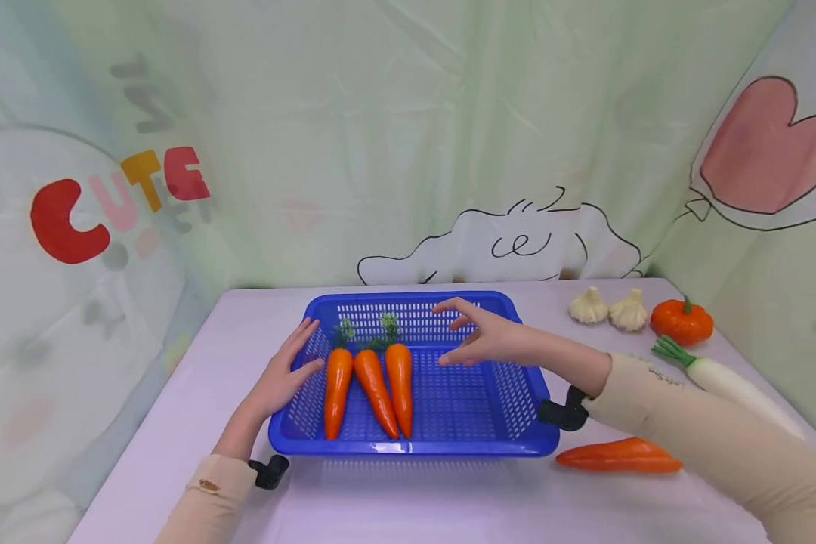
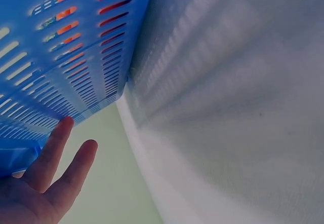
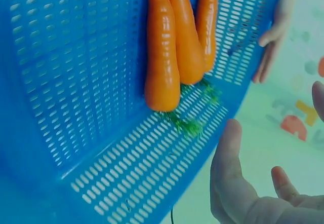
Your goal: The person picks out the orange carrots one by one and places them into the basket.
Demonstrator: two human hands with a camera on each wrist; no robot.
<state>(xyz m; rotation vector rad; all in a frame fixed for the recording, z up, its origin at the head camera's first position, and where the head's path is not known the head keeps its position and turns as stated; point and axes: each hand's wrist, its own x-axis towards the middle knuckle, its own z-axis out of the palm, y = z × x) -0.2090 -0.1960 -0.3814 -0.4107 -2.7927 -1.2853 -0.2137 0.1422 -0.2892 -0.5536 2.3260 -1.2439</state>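
Observation:
A blue plastic basket [image 1: 449,447] with slotted walls stands on the table. Three carrots [image 1: 399,385] with green tops lie side by side in its left half; the right wrist view also shows these carrots [image 3: 162,51]. My left hand [image 1: 282,378] rests at the basket's left rim, fingers extended, and in the left wrist view its fingers [image 2: 76,171] lie along the outer wall. Over the basket's right part hovers my right hand [image 1: 486,336], thumb and fingers apart and loosely bent, holding nothing. Another carrot [image 1: 619,456] lies on the table right of the basket, partly behind my right forearm.
Two garlic bulbs [image 1: 628,311] and a small orange pumpkin [image 1: 681,322] sit at the table's back right. A white radish [image 1: 734,385] lies in front of them, partly covered by my right sleeve. Curtains [image 1: 299,151] with printed drawings enclose the table [image 1: 204,393].

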